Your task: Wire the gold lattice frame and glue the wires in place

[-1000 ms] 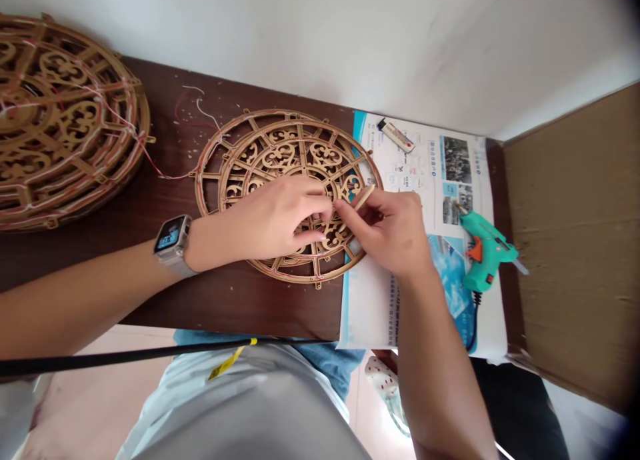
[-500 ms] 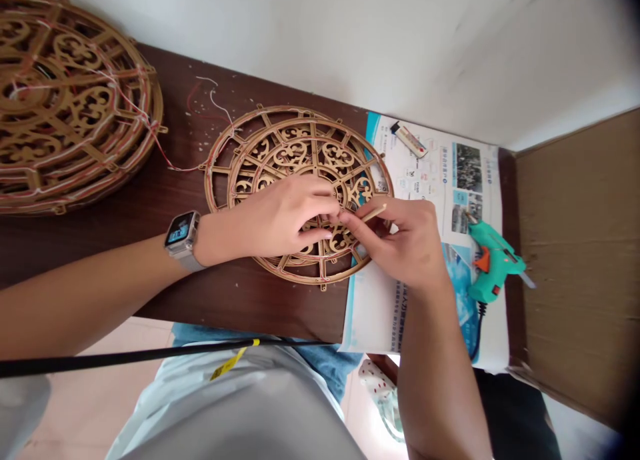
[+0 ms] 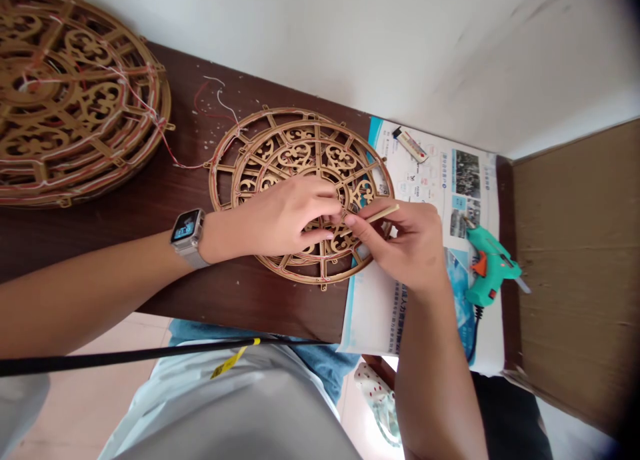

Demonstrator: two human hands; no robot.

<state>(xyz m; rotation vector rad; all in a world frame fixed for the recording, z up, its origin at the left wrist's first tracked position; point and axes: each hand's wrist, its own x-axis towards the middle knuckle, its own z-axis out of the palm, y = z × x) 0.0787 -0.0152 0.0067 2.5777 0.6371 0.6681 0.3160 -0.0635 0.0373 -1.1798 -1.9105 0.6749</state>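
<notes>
A round brown lattice panel (image 3: 285,270) with scrollwork and red and white wires lies on the dark table. My left hand (image 3: 280,213) rests over its middle, wearing a watch (image 3: 187,228). Its fingers are bent down close to the panel's hub, with the thumb lower and apart from them; whatever the fingertips hold is hidden. Just right of them, my right hand (image 3: 407,240) pinches a thin pale wooden stick (image 3: 385,213) between thumb and fingers. One end of the stick sticks out to the upper right, and its other end points down towards the lattice.
More wired lattice panels (image 3: 145,140) are stacked at the left. A green hot glue gun (image 3: 493,263) lies on a printed sheet (image 3: 375,307) at the right, below a small whitish tube-like object (image 3: 413,145). A cardboard piece (image 3: 575,267) stands at the right edge; a white wall is behind.
The stick in my right hand has shifted slightly to the right and sticks out further. My left hand stays almost in place. The view has moved a little.
</notes>
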